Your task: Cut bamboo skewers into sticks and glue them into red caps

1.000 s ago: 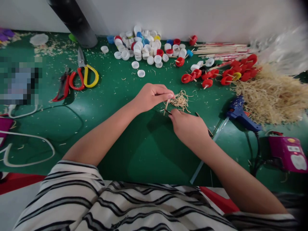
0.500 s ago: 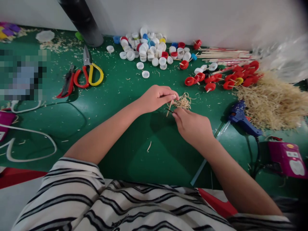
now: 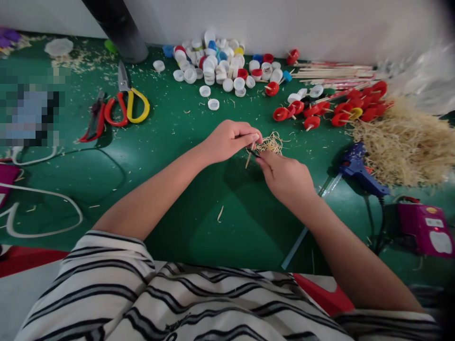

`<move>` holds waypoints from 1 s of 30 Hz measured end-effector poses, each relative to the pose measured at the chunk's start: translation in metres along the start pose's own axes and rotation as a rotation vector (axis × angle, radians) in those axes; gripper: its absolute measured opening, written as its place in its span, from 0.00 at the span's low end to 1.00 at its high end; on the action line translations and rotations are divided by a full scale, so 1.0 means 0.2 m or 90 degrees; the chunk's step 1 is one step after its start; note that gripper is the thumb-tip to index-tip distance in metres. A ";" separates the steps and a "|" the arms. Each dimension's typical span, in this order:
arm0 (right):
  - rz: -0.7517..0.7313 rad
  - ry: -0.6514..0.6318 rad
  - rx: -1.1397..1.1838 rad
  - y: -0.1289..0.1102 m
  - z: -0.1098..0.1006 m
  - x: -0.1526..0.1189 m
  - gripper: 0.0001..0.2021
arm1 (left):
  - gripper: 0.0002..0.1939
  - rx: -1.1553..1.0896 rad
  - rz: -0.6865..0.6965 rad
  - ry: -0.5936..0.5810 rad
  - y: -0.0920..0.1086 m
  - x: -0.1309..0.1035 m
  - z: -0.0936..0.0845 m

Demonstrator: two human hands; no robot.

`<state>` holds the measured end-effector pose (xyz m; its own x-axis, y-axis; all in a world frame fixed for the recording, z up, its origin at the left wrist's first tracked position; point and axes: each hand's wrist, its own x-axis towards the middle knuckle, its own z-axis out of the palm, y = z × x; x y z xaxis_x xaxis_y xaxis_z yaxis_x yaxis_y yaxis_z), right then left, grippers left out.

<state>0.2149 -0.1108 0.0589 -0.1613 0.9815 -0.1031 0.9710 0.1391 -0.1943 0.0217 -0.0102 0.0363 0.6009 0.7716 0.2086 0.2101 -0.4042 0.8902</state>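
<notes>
left hand (image 3: 227,141) pinching thin stick (image 3: 247,162); right hand (image 3: 288,174) closed round dark tool (image 3: 253,152), its tip at the stick. curly shavings (image 3: 273,141) just beyond, on green table (image 3: 188,222).

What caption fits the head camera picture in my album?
Left hand pinching a thin stick, right hand holding a dark tool, near pale strands on a green table.

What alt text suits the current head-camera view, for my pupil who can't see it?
A person's left hand holds a thin wooden stick and the right hand a slim dark tool at it, beside pale, curly strands on a green table. Bottle caps lie behind, scissors to the left, a blue glue gun to the right.
</notes>
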 end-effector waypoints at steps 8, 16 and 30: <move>0.025 -0.011 0.021 0.01 -0.01 -0.03 0.19 | 0.14 0.000 0.023 -0.007 0.02 0.00 0.02; 0.031 -0.027 0.018 0.02 -0.03 -0.08 0.19 | 0.14 0.040 0.052 -0.033 0.07 -0.01 0.05; 0.015 -0.030 0.007 -0.02 -0.01 0.01 0.20 | 0.16 0.038 0.019 0.004 -0.03 0.02 0.03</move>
<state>0.2109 -0.1097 0.0617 -0.1466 0.9771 -0.1539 0.9727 0.1141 -0.2021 0.0284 -0.0085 0.0298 0.6022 0.7622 0.2376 0.2374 -0.4551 0.8582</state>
